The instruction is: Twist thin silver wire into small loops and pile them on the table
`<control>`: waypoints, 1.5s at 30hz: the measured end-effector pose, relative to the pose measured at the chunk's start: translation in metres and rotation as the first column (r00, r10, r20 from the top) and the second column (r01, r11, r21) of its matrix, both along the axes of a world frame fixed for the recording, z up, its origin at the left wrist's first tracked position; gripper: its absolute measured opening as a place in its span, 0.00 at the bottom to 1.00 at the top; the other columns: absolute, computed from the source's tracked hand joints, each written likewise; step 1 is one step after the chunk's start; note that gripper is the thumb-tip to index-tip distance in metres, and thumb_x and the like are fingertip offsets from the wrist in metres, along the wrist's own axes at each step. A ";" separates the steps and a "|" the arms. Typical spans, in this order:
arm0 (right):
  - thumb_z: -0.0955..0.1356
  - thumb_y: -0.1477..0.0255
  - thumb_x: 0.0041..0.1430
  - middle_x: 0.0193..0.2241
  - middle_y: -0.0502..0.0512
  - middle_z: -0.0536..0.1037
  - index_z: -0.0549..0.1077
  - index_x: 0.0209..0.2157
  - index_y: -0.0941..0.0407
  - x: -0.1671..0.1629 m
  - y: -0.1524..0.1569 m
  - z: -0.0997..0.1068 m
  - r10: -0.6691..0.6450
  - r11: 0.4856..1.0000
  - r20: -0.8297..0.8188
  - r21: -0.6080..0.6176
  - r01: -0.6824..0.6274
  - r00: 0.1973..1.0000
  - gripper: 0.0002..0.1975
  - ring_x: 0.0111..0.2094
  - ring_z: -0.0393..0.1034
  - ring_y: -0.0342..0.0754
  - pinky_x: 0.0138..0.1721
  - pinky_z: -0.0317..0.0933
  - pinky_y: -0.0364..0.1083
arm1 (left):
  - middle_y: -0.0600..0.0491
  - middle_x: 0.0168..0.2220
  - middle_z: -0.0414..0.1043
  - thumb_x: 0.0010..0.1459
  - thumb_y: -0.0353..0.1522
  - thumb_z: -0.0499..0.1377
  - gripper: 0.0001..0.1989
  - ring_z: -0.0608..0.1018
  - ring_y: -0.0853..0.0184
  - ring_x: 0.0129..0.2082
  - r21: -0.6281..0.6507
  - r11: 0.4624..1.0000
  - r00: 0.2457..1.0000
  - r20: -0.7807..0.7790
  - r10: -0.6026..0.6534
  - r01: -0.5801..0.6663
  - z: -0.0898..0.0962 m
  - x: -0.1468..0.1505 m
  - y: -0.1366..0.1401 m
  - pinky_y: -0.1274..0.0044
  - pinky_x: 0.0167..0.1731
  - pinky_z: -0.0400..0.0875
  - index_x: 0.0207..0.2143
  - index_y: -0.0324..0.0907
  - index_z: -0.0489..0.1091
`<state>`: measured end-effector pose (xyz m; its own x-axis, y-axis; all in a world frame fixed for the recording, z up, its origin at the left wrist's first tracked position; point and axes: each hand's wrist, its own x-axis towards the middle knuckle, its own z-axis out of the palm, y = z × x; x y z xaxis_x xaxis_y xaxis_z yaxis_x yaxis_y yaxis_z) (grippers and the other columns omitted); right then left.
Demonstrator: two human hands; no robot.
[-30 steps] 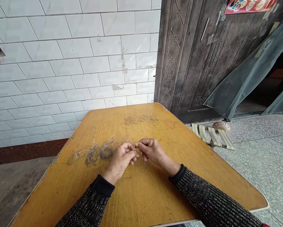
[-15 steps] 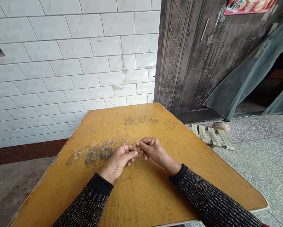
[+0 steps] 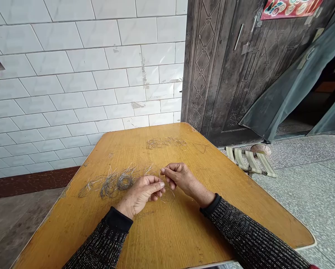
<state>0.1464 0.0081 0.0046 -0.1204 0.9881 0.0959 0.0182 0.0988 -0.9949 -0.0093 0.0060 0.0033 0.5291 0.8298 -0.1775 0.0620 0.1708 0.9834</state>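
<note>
A thin, curved wire [image 3: 173, 195] runs between my two hands above the table, its loose loop hanging below them. My left hand [image 3: 144, 193] pinches it between thumb and forefinger. Just to the right and slightly higher, my right hand [image 3: 179, 177] also pinches the wire with thumb and forefinger, its other fingers curled in. Beside and behind my left hand lie coils of grey wire [image 3: 124, 180], with loose ends sticking up. Part of these coils is hidden by the left hand.
More thin wire loops [image 3: 167, 142] lie towards the far end of the wooden table [image 3: 167, 231]. A white tiled wall [image 3: 80, 78] stands behind it. On the right are a dark carved door [image 3: 220, 74], a curtain [image 3: 285, 89] and a low strap stool [image 3: 251, 160] on the floor.
My left hand has shifted slightly lower, opening a small gap between the fingertips of the two hands. My right hand stays nearly in place. The camera view has moved a little.
</note>
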 end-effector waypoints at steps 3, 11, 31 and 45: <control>0.66 0.63 0.47 0.10 0.43 0.65 0.64 0.15 0.59 0.000 0.000 0.000 0.005 1.000 -0.016 -0.008 -0.005 1.000 0.16 0.08 0.55 0.34 0.11 0.48 0.36 | 0.53 0.25 0.68 0.47 0.39 0.60 0.12 0.66 0.76 0.22 -0.006 1.000 1.000 0.001 -0.027 0.027 0.000 0.000 -0.001 0.82 0.21 0.56 0.26 0.37 0.67; 0.66 0.62 0.48 0.09 0.43 0.63 0.62 0.13 0.58 -0.002 0.000 -0.002 0.018 1.000 0.013 0.010 -0.018 1.000 0.18 0.09 0.55 0.34 0.11 0.48 0.36 | 0.54 0.24 0.66 0.46 0.38 0.60 0.11 0.65 0.76 0.20 0.011 0.999 0.998 -0.047 -0.037 0.037 -0.002 0.002 -0.002 0.82 0.20 0.55 0.25 0.38 0.66; 0.66 0.59 0.45 0.12 0.45 0.66 0.64 0.17 0.59 -0.004 0.000 -0.004 0.066 0.998 0.060 -0.027 -0.064 0.996 0.18 0.11 0.57 0.34 0.13 0.48 0.36 | 0.54 0.26 0.68 0.45 0.33 0.60 0.09 0.70 0.75 0.24 -0.011 0.944 0.894 0.318 0.316 -0.330 -0.004 -0.002 0.009 0.82 0.24 0.63 0.30 0.37 0.66; 0.65 0.59 0.48 0.15 0.46 0.68 0.65 0.20 0.59 -0.007 -0.002 -0.008 0.057 0.998 0.037 0.034 -0.058 0.998 0.17 0.11 0.59 0.35 0.13 0.49 0.37 | 0.48 0.34 0.70 0.45 0.34 0.60 0.15 0.72 0.69 0.31 -0.008 0.904 0.865 0.287 0.411 -0.427 -0.002 -0.002 0.007 0.78 0.28 0.66 0.37 0.38 0.67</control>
